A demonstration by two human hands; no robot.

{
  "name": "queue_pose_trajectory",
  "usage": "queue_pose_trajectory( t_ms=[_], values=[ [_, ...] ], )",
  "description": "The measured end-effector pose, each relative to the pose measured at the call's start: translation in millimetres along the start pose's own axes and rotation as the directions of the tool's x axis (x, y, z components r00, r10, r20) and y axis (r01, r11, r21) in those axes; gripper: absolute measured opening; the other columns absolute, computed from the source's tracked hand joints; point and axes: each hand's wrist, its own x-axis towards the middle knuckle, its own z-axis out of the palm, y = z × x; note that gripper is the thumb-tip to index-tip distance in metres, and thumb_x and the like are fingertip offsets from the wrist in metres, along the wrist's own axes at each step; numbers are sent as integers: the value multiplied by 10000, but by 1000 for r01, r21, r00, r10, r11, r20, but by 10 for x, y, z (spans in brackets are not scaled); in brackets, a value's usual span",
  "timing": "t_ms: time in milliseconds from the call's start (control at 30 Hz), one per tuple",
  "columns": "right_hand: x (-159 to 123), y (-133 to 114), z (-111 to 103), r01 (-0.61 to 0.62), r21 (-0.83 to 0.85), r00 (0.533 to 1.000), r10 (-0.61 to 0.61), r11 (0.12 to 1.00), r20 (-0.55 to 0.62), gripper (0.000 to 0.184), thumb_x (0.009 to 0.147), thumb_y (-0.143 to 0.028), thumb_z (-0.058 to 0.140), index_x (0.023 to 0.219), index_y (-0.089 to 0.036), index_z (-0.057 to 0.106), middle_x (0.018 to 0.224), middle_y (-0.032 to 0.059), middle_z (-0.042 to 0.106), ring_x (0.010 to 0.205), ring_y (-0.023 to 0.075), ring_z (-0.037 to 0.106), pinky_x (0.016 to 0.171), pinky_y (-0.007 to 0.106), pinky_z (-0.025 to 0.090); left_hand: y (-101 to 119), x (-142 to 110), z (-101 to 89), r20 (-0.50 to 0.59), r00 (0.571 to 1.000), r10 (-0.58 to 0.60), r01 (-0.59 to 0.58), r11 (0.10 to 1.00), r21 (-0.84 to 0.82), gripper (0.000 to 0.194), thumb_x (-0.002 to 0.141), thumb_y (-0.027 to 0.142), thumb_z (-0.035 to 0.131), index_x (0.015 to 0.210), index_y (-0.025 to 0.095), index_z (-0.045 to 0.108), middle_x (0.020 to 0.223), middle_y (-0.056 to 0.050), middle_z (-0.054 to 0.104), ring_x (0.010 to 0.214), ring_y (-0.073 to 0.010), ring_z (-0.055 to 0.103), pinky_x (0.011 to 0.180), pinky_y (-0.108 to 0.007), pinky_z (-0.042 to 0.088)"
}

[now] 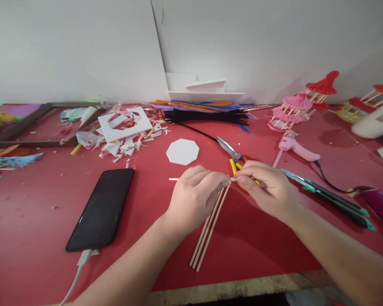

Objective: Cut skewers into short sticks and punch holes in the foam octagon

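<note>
My left hand [194,197] and my right hand [268,191] meet above the red table, thumbs and forefingers pinched close together. Between the fingertips shows a small pale bit of thin wooden stick [231,179]; most of it is hidden by the fingers. Beneath my left hand, several long wooden sticks [210,233] lie side by side, slanting toward the front edge, their upper ends at the fingertips. A short stick piece [173,179] lies just left of the left hand. Behind the right fingers are scissors [230,148] and a yellow-handled tool [233,166], partly covered.
A white octagon [182,151] lies beyond my hands. At left are a black phone [100,210] on a cable, a cut foam frame [124,124] and white scraps. Black pipe cleaners [207,116] lie at the back; a pink glue gun [298,148] and a utility knife [332,199] at right.
</note>
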Motion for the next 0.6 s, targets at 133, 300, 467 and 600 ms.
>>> queue_pose_trajectory(
  t_ms=[133, 300, 467, 600],
  values=[
    [-4, 8, -4, -33, 9, 999, 33, 999, 0, 132, 917, -237, 551, 829, -194, 639, 723, -10, 582, 608, 78, 524, 490, 198, 379, 3, -1, 13, 11, 1000, 3, -3, 1000, 15, 111, 905, 132, 527, 873, 175, 624, 785, -14, 723, 668, -142, 556, 665, -278, 436],
    [-35, 48, 29, -183, 117, 981, 189, 976, -45, 118, 956, -297, 484, 965, -234, 583, 621, -42, 518, 535, 92, 476, 501, 228, 387, -10, 5, 5, 25, 1000, -4, 3, 1000, 30, 141, 895, 115, 538, 903, 190, 658, 879, -24, 721, 771, -159, 567, 740, -304, 442],
    [-40, 103, 88, -247, 298, 960, 275, 922, -55, 213, 968, -313, 456, 1175, -269, 434, 626, -64, 501, 514, 100, 454, 490, 234, 388, -20, 4, -8, -106, 993, -56, 78, 973, 219, 155, 860, 185, 623, 900, 288, 732, 905, -43, 675, 812, -192, 541, 746, -339, 415],
    [-22, 93, 80, -275, 294, 954, 297, 916, -32, 221, 965, -314, 465, 1178, -255, 470, 857, 6, 654, 715, 121, 606, 641, 262, 495, -16, -28, -2, -80, 989, -121, 130, 984, 120, 178, 892, 163, 562, 964, 223, 713, 657, 2, 607, 610, -122, 545, 580, -246, 414]
  ],
)
